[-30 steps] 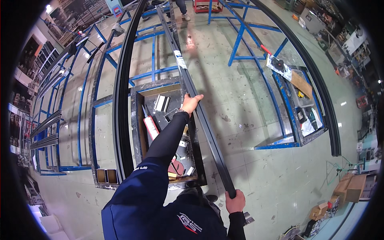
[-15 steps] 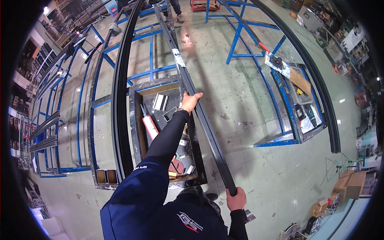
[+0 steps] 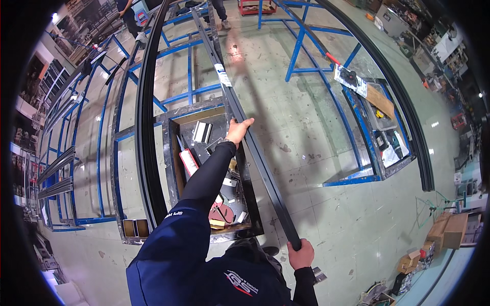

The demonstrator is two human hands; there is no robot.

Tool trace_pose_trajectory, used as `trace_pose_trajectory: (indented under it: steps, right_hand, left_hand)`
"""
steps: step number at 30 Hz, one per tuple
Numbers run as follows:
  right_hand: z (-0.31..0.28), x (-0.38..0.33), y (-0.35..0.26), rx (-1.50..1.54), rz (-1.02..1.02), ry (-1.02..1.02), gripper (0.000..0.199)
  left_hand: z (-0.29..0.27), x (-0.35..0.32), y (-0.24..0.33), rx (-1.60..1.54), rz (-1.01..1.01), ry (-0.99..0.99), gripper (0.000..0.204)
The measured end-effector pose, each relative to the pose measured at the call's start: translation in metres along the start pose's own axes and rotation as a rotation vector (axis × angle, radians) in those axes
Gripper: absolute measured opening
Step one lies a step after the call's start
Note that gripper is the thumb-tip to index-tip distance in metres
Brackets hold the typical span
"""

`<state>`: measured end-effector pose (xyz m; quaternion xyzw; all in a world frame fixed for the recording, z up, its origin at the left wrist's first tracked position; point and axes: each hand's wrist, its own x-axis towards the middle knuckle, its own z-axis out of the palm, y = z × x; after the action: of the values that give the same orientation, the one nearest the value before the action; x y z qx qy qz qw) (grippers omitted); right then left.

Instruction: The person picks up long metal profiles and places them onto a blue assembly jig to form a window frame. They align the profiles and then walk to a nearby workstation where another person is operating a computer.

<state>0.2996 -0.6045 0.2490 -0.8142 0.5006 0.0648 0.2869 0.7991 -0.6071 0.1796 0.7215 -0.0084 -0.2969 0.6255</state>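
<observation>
Floor [image 3: 316,127] first: pale green concrete, scuffed, dark spots, w/ blue steel racks [image 3: 301,46] standing on it and a long curved black frame [image 3: 145,127] lying to my left. Vs. half a sec ago the scene sits almost the same; the view has crept a little so the far end of the rail runs nearer the top edge, and both my hands keep their grip spots.

Long black metal profile [image 3: 255,148], straight, narrow, matte, w/ a white label stuck near its far part, runs diagonally from top centre down to lower right, above the floor and across the tray's right edge. Dark shallow tray [image 3: 255,224] on a blue frame holds a red-and-white tube, shiny silver blocks and small bits.

Left hand [image 3: 238,130], arm stretched out in a black sleeve, fingers curled over the profile mid-length. Right hand [image 3: 300,254] closed tight round the profile's near end, close to my body.
</observation>
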Motion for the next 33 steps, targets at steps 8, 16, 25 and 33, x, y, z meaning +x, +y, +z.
trace_pose_trajectory:
  steps: [8,16,25,33]
  right_hand:
    - [-0.008,-0.004,-0.004,0.016,-0.038,-0.009,0.034]
    - [-0.033,-0.013,-0.02,-0.002,-0.089,0.07,0.031]
    - [-0.014,-0.012,-0.003,-0.106,-0.047,0.142,0.037]
    - [-0.014,-0.013,0.071,-0.071,-0.177,0.289,0.034]
  left_hand:
    - [-0.001,-0.011,0.01,-0.058,-0.053,0.025,0.113]
    - [-0.025,0.049,-0.043,-0.567,-0.306,0.01,0.111]
    - [0.003,0.081,-0.049,-0.798,-0.294,-0.174,0.086]
    - [0.025,0.025,-0.055,-0.824,-0.211,-0.218,0.1]
